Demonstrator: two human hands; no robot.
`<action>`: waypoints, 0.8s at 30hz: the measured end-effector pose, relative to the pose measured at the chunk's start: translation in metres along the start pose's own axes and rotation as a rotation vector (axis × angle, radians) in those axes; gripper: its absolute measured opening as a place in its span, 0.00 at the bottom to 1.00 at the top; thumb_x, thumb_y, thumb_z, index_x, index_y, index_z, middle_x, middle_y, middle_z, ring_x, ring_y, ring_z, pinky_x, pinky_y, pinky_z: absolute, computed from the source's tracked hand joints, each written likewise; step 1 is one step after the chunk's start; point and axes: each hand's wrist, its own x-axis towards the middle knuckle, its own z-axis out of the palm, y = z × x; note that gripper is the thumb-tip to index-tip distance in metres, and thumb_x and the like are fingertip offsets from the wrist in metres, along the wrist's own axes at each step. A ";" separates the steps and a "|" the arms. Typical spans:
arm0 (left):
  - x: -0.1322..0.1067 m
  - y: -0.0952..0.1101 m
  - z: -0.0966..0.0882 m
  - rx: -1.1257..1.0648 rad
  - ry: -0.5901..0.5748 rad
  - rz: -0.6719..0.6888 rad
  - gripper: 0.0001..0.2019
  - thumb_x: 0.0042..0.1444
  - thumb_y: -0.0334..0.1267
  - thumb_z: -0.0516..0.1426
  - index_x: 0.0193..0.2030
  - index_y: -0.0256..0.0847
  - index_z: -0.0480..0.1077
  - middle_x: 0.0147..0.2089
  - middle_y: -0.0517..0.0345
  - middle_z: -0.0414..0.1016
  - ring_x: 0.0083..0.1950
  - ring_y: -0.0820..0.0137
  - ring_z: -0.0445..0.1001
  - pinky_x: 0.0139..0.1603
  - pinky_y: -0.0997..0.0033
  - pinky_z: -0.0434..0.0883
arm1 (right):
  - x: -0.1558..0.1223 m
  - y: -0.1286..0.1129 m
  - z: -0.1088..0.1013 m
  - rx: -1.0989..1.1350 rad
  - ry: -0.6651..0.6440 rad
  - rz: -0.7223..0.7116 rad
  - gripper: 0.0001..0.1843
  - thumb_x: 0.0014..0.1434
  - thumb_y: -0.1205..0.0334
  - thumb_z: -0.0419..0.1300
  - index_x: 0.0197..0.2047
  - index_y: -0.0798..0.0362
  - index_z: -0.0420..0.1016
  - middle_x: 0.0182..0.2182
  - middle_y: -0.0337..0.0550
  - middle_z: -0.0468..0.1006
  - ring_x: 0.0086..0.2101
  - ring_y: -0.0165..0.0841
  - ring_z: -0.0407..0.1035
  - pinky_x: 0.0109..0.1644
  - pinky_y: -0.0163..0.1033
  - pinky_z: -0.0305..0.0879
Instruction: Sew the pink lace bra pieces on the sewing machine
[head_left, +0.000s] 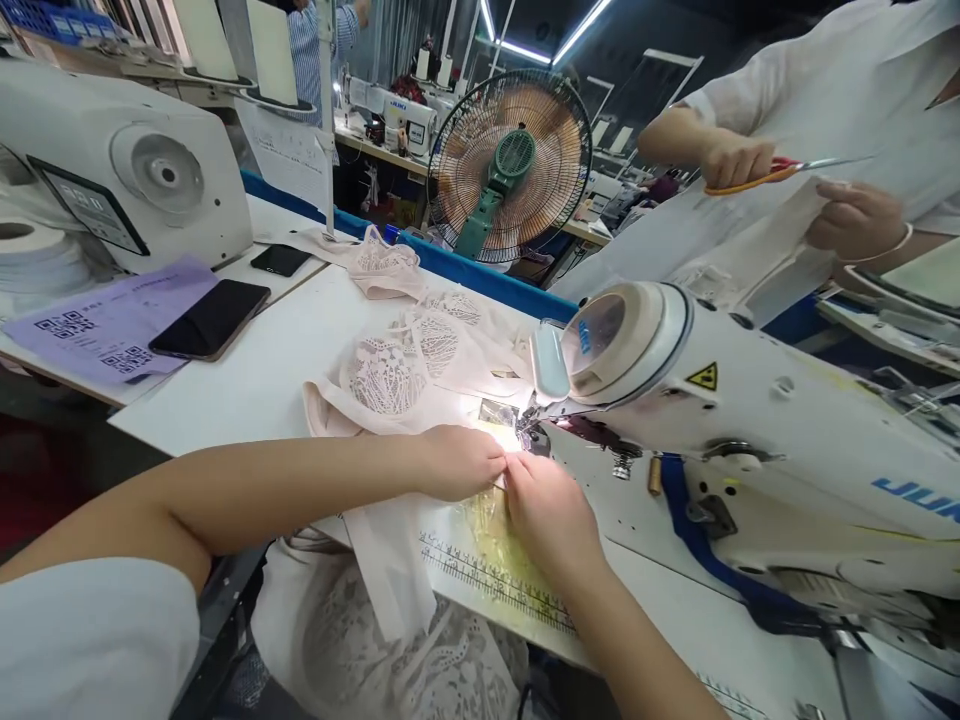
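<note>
While both hands meet just in front of the sewing machine (750, 440) needle:
Left hand (457, 462): fingers curled, pinching the lace fabric (397, 375).
Right hand (547, 510): fingertips pressing the same fabric flat.
Fabric: on the table (255, 370), left of the machine.

On the arm of the sewing machine (750, 440) before you, blue letters read "JUK" — the rest runs out of view. A yellow warning triangle (702, 377) sits near its head. The far machine (409, 118) reads "JUKI". The purple sheet (112, 320) bears QR codes — its print is unreadable.
</note>
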 end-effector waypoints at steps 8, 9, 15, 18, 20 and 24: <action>0.014 -0.004 0.006 0.113 -0.101 -0.078 0.17 0.60 0.47 0.54 0.43 0.33 0.69 0.43 0.47 0.72 0.42 0.61 0.71 0.38 0.63 0.68 | -0.068 -0.006 0.011 0.118 0.205 -0.174 0.15 0.67 0.64 0.46 0.50 0.60 0.70 0.46 0.53 0.77 0.46 0.38 0.70 0.47 0.42 0.71; 0.016 -0.003 0.005 0.110 -0.107 -0.079 0.17 0.60 0.47 0.54 0.43 0.33 0.69 0.43 0.47 0.72 0.42 0.61 0.71 0.39 0.63 0.68 | -0.070 -0.008 0.011 0.123 0.213 -0.174 0.15 0.67 0.64 0.46 0.50 0.60 0.69 0.46 0.53 0.77 0.46 0.38 0.71 0.47 0.43 0.72; 0.027 -0.006 0.010 0.149 -0.090 -0.058 0.21 0.59 0.49 0.55 0.49 0.31 0.70 0.50 0.43 0.72 0.49 0.58 0.71 0.45 0.61 0.69 | -0.069 -0.010 0.009 0.141 0.237 -0.139 0.15 0.66 0.65 0.47 0.50 0.60 0.70 0.46 0.55 0.77 0.45 0.40 0.72 0.45 0.46 0.73; 0.031 -0.008 0.011 0.155 -0.107 -0.054 0.22 0.59 0.49 0.54 0.50 0.30 0.70 0.52 0.41 0.72 0.50 0.57 0.71 0.47 0.61 0.69 | -0.068 -0.009 0.009 0.143 0.237 -0.133 0.15 0.66 0.64 0.46 0.49 0.60 0.70 0.46 0.55 0.77 0.46 0.41 0.72 0.45 0.46 0.73; 0.033 -0.008 0.010 0.163 -0.113 -0.054 0.23 0.60 0.49 0.54 0.51 0.29 0.69 0.52 0.40 0.71 0.51 0.57 0.71 0.48 0.61 0.69 | -0.068 -0.008 0.009 0.142 0.237 -0.136 0.15 0.66 0.64 0.46 0.49 0.60 0.71 0.47 0.55 0.77 0.46 0.41 0.72 0.46 0.46 0.73; 0.034 -0.007 0.011 0.165 -0.115 -0.057 0.23 0.60 0.49 0.54 0.51 0.29 0.70 0.53 0.39 0.71 0.51 0.57 0.70 0.48 0.61 0.69 | -0.067 -0.008 0.009 0.127 0.218 -0.136 0.16 0.66 0.64 0.46 0.48 0.61 0.71 0.47 0.55 0.77 0.46 0.41 0.72 0.46 0.46 0.72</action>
